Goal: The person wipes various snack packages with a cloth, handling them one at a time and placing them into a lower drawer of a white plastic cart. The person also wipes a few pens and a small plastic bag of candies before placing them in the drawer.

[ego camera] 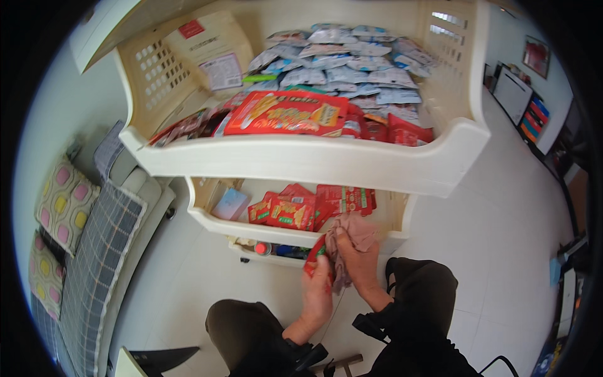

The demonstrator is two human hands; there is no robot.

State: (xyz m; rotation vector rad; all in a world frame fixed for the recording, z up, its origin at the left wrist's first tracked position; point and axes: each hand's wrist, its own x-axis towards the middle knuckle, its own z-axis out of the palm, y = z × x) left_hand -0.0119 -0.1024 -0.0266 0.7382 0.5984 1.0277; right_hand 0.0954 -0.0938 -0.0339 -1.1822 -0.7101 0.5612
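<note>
My left hand [319,292] grips a red snack packet [313,261], its thumb lying along the edge. In my right hand [358,264] is a bunched dusty-pink cloth [360,231], pressed up against the packet. Both hands are just in front of the middle shelf [264,231] of a cream plastic rack. Several flat red packets [293,210] lie on that shelf, with a light-blue box [231,204] to their left. Part of the held packet is hidden by the cloth and fingers.
The upper shelf [301,158] holds a large red food bag [287,113], stacked small white-and-blue packets [348,75] and a tan paper bag [212,47]. A red-capped bottle [263,248] lies on the bottom shelf. A sofa [108,221] with patterned cushions [66,202] stands left.
</note>
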